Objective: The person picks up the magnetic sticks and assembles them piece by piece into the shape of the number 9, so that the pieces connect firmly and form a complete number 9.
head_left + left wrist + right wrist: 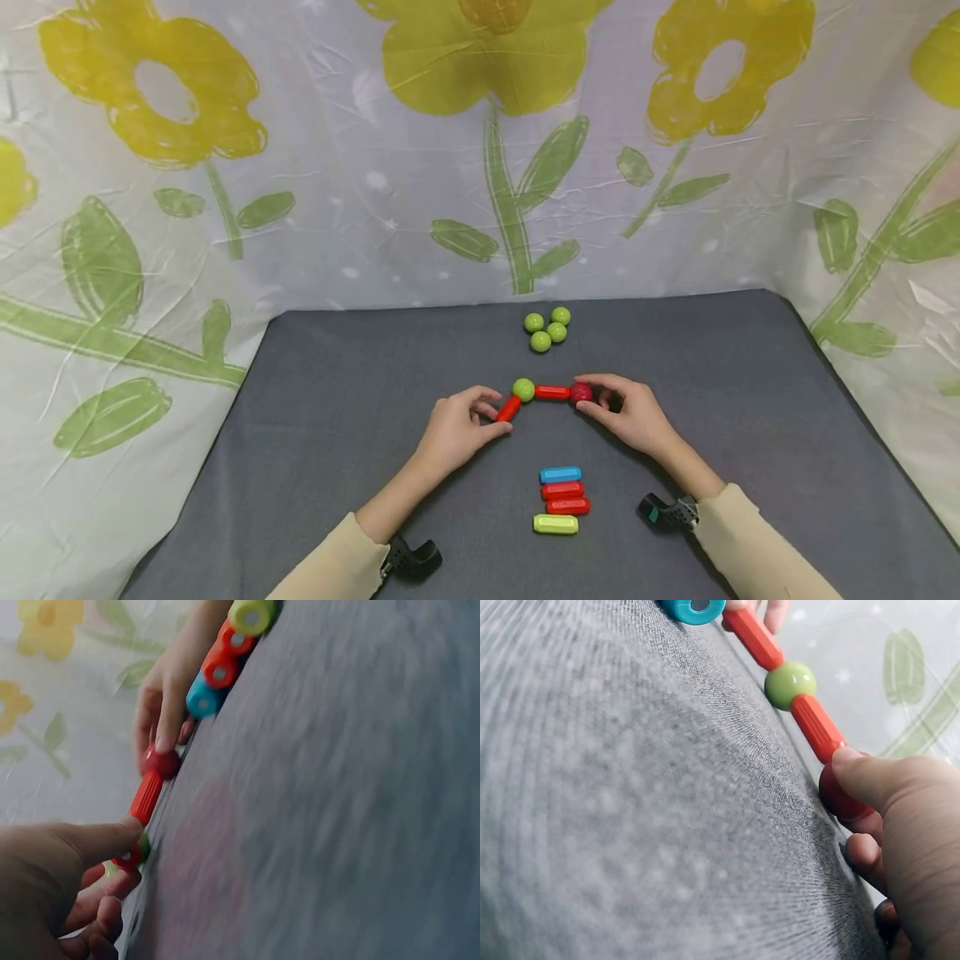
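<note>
The bent chain (552, 392) is mid-desk (360, 367); my left hand (459, 427) pinches its left red rod (508, 409), my right hand (632, 411) its right-end dark red ball (581, 393). It seems light, stiff, slick: best held beside the joints.

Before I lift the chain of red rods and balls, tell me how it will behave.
The two red rods look solid and ribbed, so they probably won't bend. They meet at an angle on the green ball, so lifting one end may make them pivot. The red ball in the right hand looks glossy, so it could slip.
</note>
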A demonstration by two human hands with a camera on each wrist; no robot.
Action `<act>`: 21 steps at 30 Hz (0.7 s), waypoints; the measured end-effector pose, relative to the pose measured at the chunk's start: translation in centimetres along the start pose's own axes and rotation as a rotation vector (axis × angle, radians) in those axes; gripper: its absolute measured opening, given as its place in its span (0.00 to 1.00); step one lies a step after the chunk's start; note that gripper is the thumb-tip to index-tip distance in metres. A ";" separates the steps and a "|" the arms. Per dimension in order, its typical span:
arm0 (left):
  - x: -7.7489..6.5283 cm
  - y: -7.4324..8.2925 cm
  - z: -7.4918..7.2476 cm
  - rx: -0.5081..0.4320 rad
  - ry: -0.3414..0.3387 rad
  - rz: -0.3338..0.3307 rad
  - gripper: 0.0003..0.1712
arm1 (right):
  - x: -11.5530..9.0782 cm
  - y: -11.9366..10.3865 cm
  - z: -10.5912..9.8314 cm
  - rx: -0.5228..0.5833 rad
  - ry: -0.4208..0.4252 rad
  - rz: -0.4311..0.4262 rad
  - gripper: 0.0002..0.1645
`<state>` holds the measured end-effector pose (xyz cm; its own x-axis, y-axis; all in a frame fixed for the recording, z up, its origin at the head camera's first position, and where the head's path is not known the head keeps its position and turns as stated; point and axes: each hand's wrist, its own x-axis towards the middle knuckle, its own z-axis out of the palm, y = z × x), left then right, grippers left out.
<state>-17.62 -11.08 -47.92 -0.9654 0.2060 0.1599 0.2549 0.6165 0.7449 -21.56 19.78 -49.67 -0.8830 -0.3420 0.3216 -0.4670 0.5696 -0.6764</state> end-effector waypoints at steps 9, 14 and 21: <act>-0.1 2.0 1.7 0.050 -0.012 -0.036 0.21 | 0.0 -0.1 0.0 0.003 -0.006 -0.005 0.23; -0.1 2.3 2.1 0.052 0.000 -0.043 0.21 | 0.0 -0.1 0.0 -0.006 -0.007 -0.010 0.23; -0.1 2.4 2.2 0.054 -0.002 -0.037 0.21 | 0.0 -0.1 0.0 -0.016 0.002 -0.010 0.24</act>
<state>-16.78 -7.99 -47.57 -0.9740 0.1840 0.1320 0.2221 0.6635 0.7144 -21.52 19.72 -49.57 -0.8785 -0.3460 0.3295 -0.4762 0.5781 -0.6626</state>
